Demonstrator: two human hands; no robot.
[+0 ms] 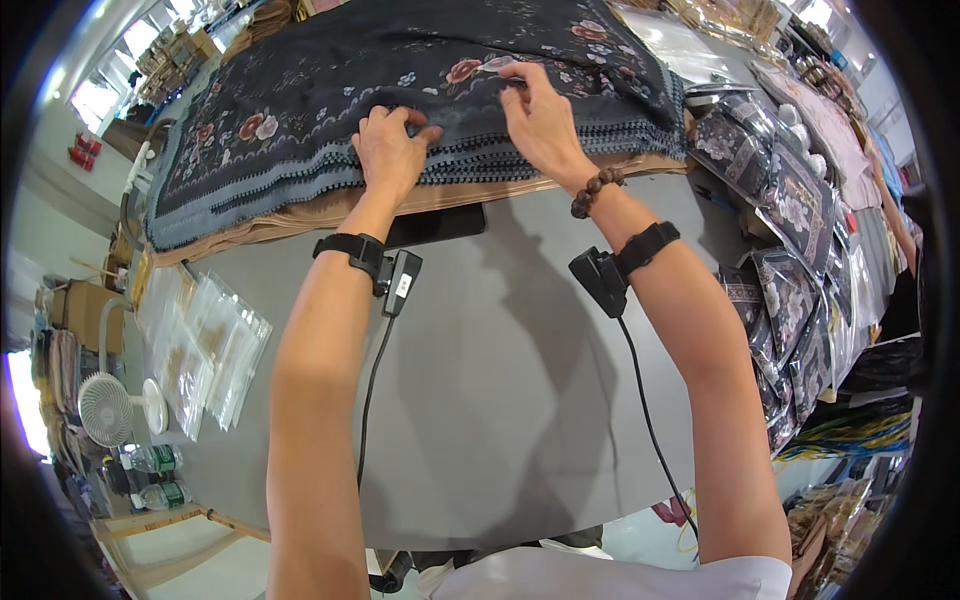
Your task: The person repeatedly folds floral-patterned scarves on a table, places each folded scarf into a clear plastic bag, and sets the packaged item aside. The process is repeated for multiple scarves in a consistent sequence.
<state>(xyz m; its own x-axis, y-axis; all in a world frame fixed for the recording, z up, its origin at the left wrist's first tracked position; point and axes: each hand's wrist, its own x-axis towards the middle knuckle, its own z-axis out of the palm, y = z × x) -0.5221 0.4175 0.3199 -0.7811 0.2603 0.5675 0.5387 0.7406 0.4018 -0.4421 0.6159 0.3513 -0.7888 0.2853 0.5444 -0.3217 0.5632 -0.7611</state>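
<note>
In front of me lies a stack of dark floral cloths (300, 97) with grey borders and picot-like edging. My left hand (391, 150) is over its near edge, fingers curled and thumb apart from the forefinger, with no fold of cloth visible between them. Farther right, my right hand (541, 124) is above the same cloth. Its thumb and forefinger are bent towards each other with a gap between them. Brown paper sheets (300, 223) show under the stack. A black smartphone (439, 225) lies on the grey table (465, 360) just before the paper, partly hidden by my left wrist.
Clear plastic bags (217, 352) lie at the left, near a white fan (105, 409) and water bottles (161, 495). Packaged floral cloths (795, 202) are piled along the right side. Cables (375, 390) trail from devices strapped to both wrists. More clear bags (664, 45) lie at the back right.
</note>
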